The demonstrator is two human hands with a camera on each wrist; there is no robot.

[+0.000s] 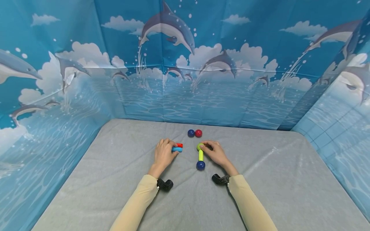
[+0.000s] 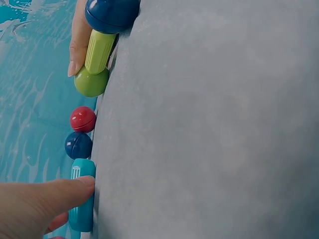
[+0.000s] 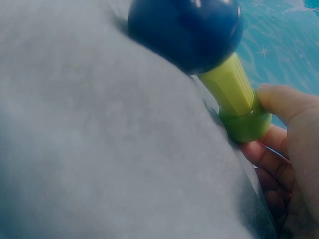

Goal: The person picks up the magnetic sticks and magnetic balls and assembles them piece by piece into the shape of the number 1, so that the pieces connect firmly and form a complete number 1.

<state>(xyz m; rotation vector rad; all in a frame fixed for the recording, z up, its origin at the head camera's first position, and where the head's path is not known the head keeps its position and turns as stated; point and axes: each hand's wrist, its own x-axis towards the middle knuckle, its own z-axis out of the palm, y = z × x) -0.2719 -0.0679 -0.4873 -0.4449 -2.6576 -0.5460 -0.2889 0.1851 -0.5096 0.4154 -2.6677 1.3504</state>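
Note:
My right hand [image 1: 215,152] pinches a green ball [image 1: 199,147] between thumb and fingers. That ball is joined to one end of a yellow-green toy rod [image 1: 200,155], and a dark blue ball [image 1: 200,165] sits at the rod's near end. To the left, my left hand [image 1: 165,154] holds a light-blue rod [image 1: 177,149] and a red rod [image 1: 180,145] side by side. Its thumb lies against the light-blue rod [image 2: 82,214] in the left wrist view, where the red rod is hidden. The right wrist view shows the yellow-green rod [image 3: 228,85] up close.
Beyond the hands, a second dark blue ball [image 1: 191,133] and a red ball [image 1: 198,133] lie touching on the grey-covered table [image 1: 260,154]. A dolphin-print curtain [image 1: 179,96] stands behind the table's far edge. Each wrist wears a black camera.

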